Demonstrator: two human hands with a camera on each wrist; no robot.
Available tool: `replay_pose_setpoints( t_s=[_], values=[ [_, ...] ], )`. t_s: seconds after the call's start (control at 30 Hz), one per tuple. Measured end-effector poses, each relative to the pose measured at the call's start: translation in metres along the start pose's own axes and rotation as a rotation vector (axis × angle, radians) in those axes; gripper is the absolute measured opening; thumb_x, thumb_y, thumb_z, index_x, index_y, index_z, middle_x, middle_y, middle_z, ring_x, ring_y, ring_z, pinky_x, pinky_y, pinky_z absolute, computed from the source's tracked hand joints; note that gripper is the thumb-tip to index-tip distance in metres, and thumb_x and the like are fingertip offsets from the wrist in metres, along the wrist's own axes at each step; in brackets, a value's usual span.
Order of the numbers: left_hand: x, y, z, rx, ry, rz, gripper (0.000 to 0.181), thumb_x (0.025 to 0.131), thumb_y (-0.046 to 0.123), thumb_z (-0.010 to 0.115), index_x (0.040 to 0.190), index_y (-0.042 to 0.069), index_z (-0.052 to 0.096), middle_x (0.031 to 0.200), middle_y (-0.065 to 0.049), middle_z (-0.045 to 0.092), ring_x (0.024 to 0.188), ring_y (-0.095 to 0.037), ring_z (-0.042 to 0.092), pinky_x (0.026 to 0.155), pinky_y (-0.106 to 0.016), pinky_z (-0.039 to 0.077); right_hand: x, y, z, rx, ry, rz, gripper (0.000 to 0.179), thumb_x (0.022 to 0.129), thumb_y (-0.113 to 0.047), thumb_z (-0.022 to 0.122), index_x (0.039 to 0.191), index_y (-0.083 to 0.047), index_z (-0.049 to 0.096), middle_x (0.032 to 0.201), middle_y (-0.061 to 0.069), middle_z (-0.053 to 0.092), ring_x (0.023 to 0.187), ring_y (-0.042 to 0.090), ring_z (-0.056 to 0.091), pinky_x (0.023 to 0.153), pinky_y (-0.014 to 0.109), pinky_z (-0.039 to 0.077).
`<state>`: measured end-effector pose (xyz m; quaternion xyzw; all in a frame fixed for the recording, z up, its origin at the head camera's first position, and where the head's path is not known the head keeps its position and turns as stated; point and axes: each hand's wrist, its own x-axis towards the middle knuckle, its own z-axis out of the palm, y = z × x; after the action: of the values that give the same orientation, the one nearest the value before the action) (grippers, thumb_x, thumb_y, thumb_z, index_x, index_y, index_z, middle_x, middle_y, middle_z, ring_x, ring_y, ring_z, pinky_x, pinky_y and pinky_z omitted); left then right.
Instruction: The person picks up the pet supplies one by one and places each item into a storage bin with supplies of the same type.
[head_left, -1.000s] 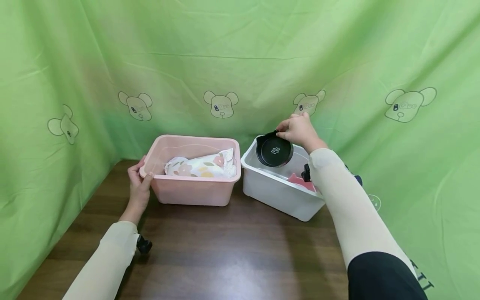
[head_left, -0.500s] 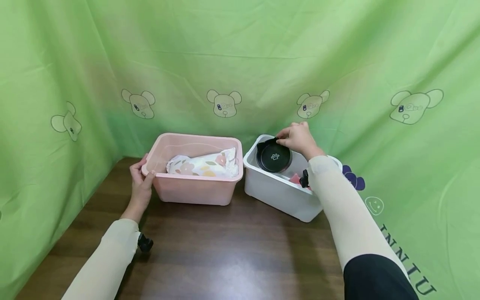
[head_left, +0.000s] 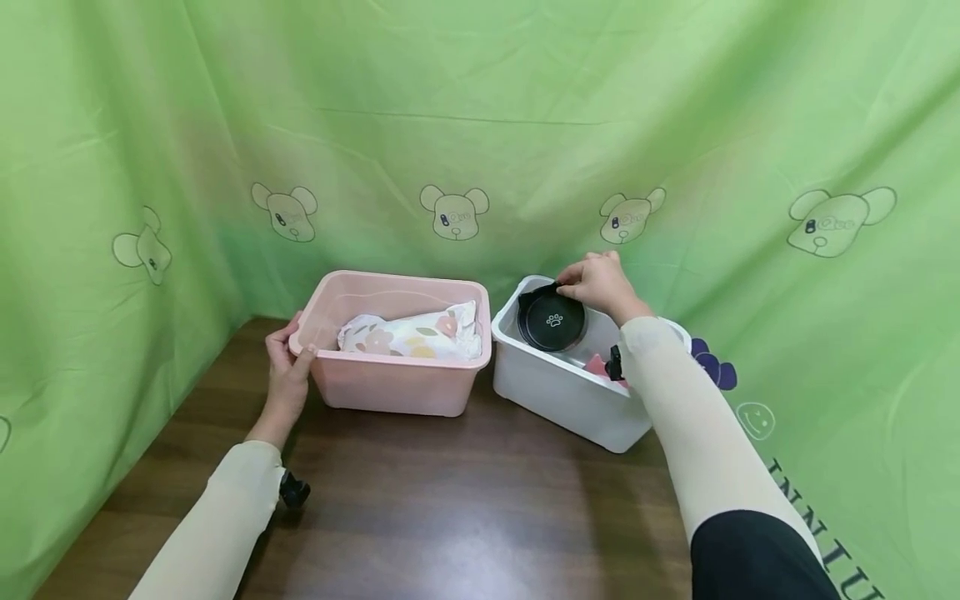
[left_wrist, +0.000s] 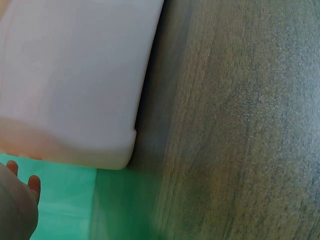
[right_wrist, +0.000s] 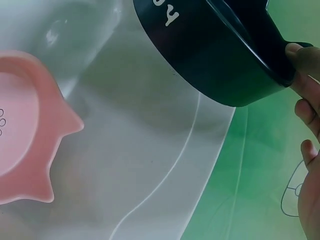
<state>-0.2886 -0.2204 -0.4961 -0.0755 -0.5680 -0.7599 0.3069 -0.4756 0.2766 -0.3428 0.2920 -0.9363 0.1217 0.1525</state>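
With its thumb and fingertips, my right hand (head_left: 603,283) pinches a black cat-eared pet bowl (head_left: 557,321) by its rim. The bowl is tilted, its inside with a white paw print facing me, in the left part of the white plastic bin (head_left: 558,392). A pink cat-eared pet bowl (right_wrist: 35,135) lies in that same bin; the right sleeve partly covers it in the head view. My left hand (head_left: 288,383) grips the left front corner of the pink plastic bin (head_left: 397,390). Inside the pink bin lies a white flower-print cloth bundle (head_left: 420,335).
Both bins stand on a brown wooden table (head_left: 420,500), the white one turned at an angle close to the right of the pink one. A green curtain (head_left: 360,142) with bear heads hangs behind and on both sides.
My right hand has lowered the black pet bowl deeper into the white bin. The left hand has kept its grip on the pink bin. The head view has shifted slightly.
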Motion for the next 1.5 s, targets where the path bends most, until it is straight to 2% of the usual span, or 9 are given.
replay_pose_setpoints(
  t_s=[0.4,0.67,0.93,1.17,1.5],
  values=[
    [0.002,-0.005,-0.003,0.016,-0.008,0.007,0.047,0.092,-0.004,0.054,0.136,0.003,0.036,0.163,-0.023,0.031,0.146,-0.022,0.037,0.112,-0.016,0.036,-0.003,0.012,0.017,0.013,-0.066,-0.017,0.015,0.084,-0.025,0.083,0.098,-0.017,0.083,0.092,-0.001,0.078,0.088,0.022,0.052,0.092,0.048,0.027],
    [0.002,-0.004,-0.003,0.038,-0.007,0.007,0.047,0.093,-0.003,0.054,0.136,0.001,0.036,0.164,-0.021,0.031,0.147,-0.022,0.035,0.112,-0.015,0.035,-0.007,0.018,0.029,0.013,-0.089,-0.032,0.015,0.083,-0.023,0.083,0.098,-0.019,0.083,0.093,-0.002,0.079,0.089,0.022,0.053,0.09,0.05,0.027],
    [0.002,-0.004,-0.003,0.033,-0.006,0.008,0.047,0.093,-0.004,0.053,0.136,-0.001,0.034,0.164,-0.023,0.031,0.146,-0.021,0.036,0.112,-0.015,0.035,-0.008,0.022,0.043,0.01,-0.147,-0.057,0.014,0.083,-0.021,0.083,0.097,-0.022,0.083,0.095,-0.005,0.08,0.091,0.019,0.051,0.093,0.05,0.025],
    [0.003,-0.003,-0.003,0.03,-0.001,0.014,0.047,0.092,-0.005,0.053,0.135,-0.001,0.035,0.163,-0.023,0.031,0.146,-0.021,0.037,0.112,-0.015,0.035,-0.008,0.019,0.045,0.013,-0.132,-0.078,0.016,0.081,-0.018,0.082,0.095,-0.023,0.083,0.095,-0.006,0.079,0.094,0.021,0.052,0.093,0.051,0.025],
    [0.002,-0.004,-0.003,0.045,0.0,-0.002,0.046,0.093,-0.005,0.053,0.136,-0.002,0.034,0.163,-0.023,0.032,0.148,-0.026,0.035,0.112,-0.015,0.035,-0.013,0.022,0.053,-0.026,-0.237,-0.069,0.018,0.078,-0.017,0.082,0.093,-0.027,0.081,0.094,-0.011,0.077,0.097,0.021,0.052,0.099,0.053,0.023]
  ],
)
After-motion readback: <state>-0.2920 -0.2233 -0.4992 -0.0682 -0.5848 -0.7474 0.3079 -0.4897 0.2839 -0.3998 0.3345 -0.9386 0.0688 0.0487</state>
